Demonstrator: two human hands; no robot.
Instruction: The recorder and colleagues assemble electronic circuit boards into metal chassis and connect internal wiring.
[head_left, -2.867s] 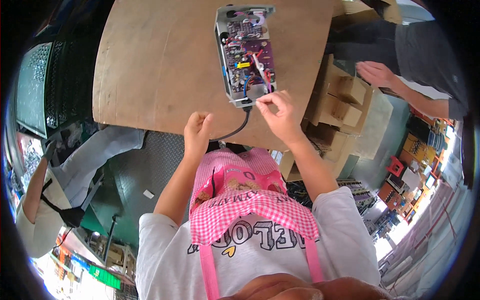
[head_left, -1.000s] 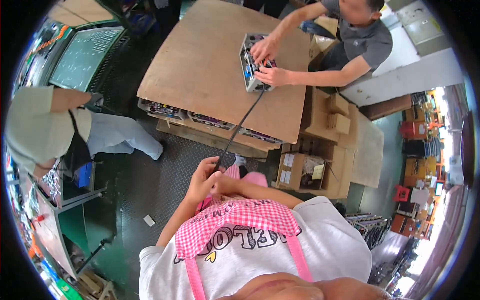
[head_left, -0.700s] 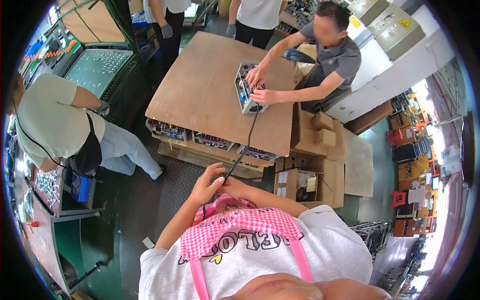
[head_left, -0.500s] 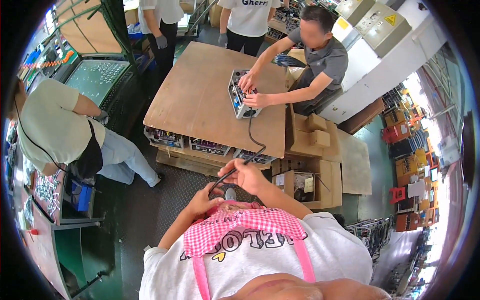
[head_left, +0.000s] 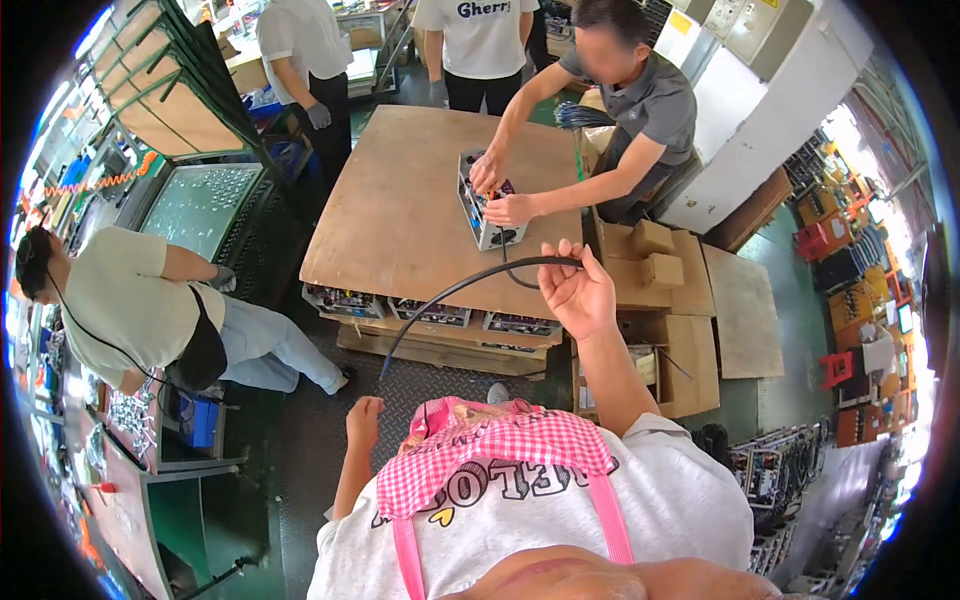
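Note:
My right hand is raised at the front right corner of the board-topped table, palm up. Between its thumb and fingers it pinches a black cable. One length of the cable arcs leftward and hangs down to a loose end; another runs behind my hand toward an open metal-cased device. My left hand is low by my apron, fingers curled in, just below the loose end and apart from it. At the device, a co-worker's hands work with orange and dark wires.
The brown board covers a stack of similar devices. Open cardboard boxes stand to the right. A person in a light green shirt is at a left bench; two others stand behind the table. A rack of devices is at lower right.
My right hand has lifted away to the right, drawing the cable up into an arc. My left hand has let go of the cable and dropped left. The co-worker's hands remain at the device.

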